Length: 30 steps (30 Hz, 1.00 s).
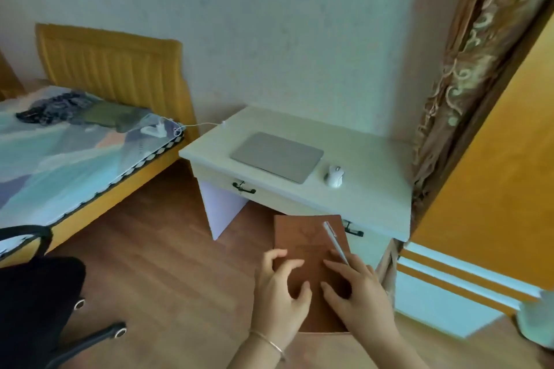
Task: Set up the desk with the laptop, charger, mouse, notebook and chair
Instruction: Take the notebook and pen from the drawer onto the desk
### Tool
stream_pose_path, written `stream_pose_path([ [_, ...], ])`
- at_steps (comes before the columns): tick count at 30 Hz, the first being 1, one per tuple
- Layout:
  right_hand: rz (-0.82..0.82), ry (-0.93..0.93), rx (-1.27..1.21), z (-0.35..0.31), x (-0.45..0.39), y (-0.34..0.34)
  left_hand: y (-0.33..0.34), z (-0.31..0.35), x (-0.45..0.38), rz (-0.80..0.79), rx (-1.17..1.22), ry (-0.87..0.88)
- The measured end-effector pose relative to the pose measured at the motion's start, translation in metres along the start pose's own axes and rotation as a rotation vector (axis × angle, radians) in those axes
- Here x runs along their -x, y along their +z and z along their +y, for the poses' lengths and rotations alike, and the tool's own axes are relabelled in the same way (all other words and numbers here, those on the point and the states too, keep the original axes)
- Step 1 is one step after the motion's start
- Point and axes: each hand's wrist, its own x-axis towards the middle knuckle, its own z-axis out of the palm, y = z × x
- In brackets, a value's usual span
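Observation:
I hold a brown notebook (308,246) in front of me, short of the pale desk (368,189). My left hand (278,293) grips its left edge, and my right hand (356,293) rests on its cover, pinning a white pen (334,241). On the desk lie a closed grey laptop (277,156) and, to its right, a white mouse (335,176). A white charger (156,130) lies on the bed's corner; its cable (204,124) runs to the desk's back left corner. A black office chair (39,299) stands at the lower left.
A bed (75,159) with a yellow headboard fills the left side. A yellow wardrobe (491,189) and a patterned curtain (455,75) close off the right. The desk has drawers with black handles (243,187). Wooden floor (168,263) lies between chair and desk.

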Motion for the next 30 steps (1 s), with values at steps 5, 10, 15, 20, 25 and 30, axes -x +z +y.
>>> stream_pose_path([
  [5, 0.138, 0.180, 0.048, 0.024, -0.090, 0.009, 0.037, -0.008, -0.119, -0.159, 0.037, 0.123],
  [10, 0.206, 0.278, -0.009, 0.062, -0.195, 0.028, 0.090, -0.023, -0.236, -0.226, 0.042, 0.172],
  [15, 0.274, 0.319, -0.062, 0.132, -0.360, 0.041, 0.177, -0.033, -0.401, -0.253, 0.001, 0.222],
  [20, 0.313, 0.395, 0.018, 0.207, -0.522, 0.059, 0.273, -0.047, -0.559, -0.310, -0.062, 0.224],
  [25, 0.294, 0.446, 0.101, 0.265, -0.613, 0.091, 0.348, -0.072, -0.645, -0.334, -0.129, 0.176],
  [30, 0.249, 0.491, 0.144, 0.306, -0.642, 0.120, 0.396, -0.103, -0.669, -0.420, -0.192, 0.156],
])
